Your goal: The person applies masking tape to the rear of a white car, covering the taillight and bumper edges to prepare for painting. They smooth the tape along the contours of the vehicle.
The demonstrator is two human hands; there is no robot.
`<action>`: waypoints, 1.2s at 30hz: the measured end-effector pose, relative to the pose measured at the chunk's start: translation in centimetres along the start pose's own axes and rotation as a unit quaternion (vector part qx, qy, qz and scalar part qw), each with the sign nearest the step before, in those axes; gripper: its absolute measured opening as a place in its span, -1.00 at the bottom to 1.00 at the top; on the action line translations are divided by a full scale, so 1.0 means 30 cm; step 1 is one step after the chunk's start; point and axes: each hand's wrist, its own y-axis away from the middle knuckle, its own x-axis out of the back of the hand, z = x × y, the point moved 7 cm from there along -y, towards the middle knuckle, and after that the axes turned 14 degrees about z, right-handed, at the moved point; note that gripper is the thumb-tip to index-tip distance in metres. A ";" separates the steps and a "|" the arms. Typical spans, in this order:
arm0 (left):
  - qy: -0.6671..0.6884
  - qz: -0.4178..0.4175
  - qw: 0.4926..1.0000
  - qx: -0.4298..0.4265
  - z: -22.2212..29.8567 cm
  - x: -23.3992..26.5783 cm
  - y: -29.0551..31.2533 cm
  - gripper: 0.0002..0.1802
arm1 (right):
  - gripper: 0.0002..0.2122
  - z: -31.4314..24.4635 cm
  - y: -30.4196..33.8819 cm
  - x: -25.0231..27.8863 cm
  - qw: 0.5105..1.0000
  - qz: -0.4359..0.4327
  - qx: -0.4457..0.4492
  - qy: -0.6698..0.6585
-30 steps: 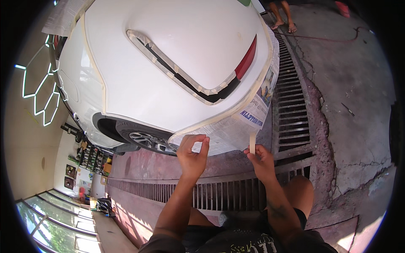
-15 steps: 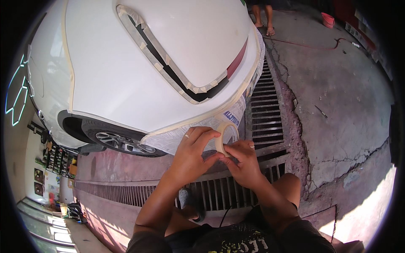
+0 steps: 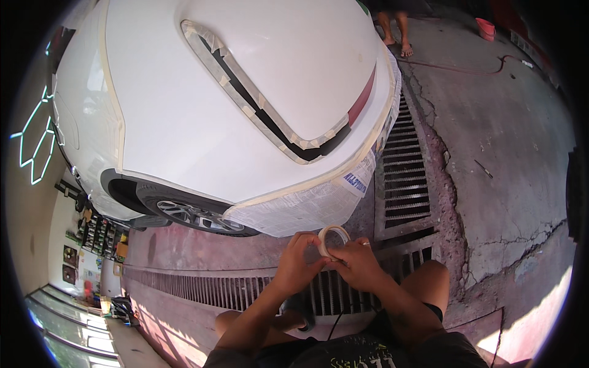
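1. We have the tape roll (image 3: 323, 243), a pale ring, between our two hands, just on the near side of the car and well apart from its body.
2. The fingers of our left hand (image 3: 297, 265) curve in from the left and grip the roll's left side, the thumb at its near edge.
3. The fingers of our right hand (image 3: 359, 265) are closed on the roll's near right side.
4. Beyond it we see newspaper sheeting (image 3: 294, 211) hanging along the lower edge of the white car (image 3: 257, 67), fixed by a tape strip.
5. On the car's rear corner, tape frames a dark, bent recess (image 3: 264, 118), with a red lamp (image 3: 363, 98) at its right end; the wheel (image 3: 184, 211) sits left of the newspaper.
6. Around us the concrete floor (image 3: 509, 202) is worn and reddish in places, cracked at the right, with one drain grating (image 3: 202, 287) running leftward and another (image 3: 402, 178) running away at the right.
7. Far right we see another person's feet (image 3: 407, 50), a red bucket (image 3: 485, 29) and a hose (image 3: 457, 67).
8. At the left of the room are glowing light tubes (image 3: 22, 147), crowded shelves (image 3: 101, 233) and, nearer, bright windows (image 3: 67, 331).
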 end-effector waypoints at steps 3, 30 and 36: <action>0.004 0.031 0.999 0.008 0.010 0.072 -0.012 -0.61 | -0.84 -0.041 -0.023 -0.012 1.000 -0.022 0.016 -0.002; -0.251 0.165 0.944 -0.138 0.844 0.832 -0.756 -0.86 | -0.60 -0.320 -0.317 0.254 0.928 0.330 0.128 -0.115; -0.431 0.197 0.842 -0.257 0.927 0.767 -0.848 -0.86 | -0.63 -0.330 -0.410 0.267 0.939 0.328 0.084 -0.053</action>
